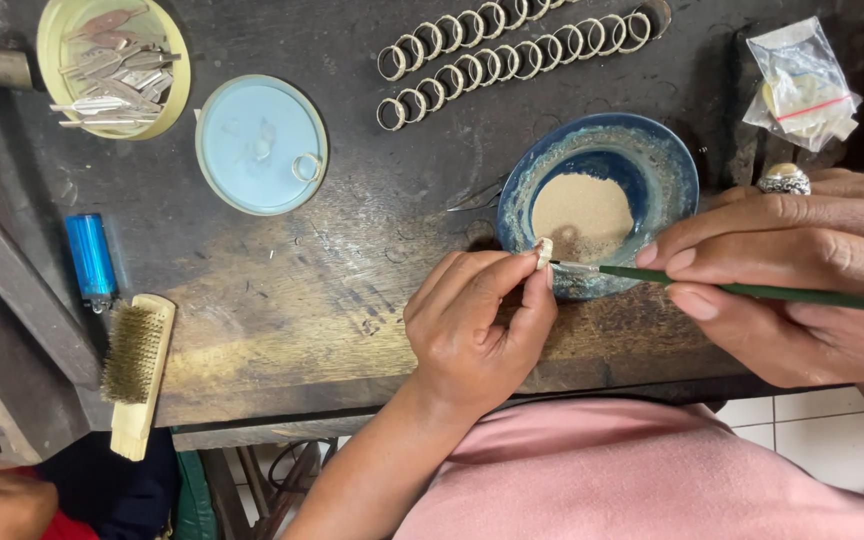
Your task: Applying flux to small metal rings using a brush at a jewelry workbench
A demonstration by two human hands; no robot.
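Ring [544, 250], probably silver, being pinched by left hand [472, 325] beside blue bowl [600, 200]; right hand [802, 275] gripping green brush [752, 290], touching it.

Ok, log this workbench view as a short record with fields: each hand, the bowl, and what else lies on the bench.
left hand: pinches a small pale ring piece
right hand: holds a green-handled brush, tip at the piece
bowl: blue, holds tan powder
bench: dark worn wood
rows of metal rings: above the bowl
far left: blue lighter, wire brush
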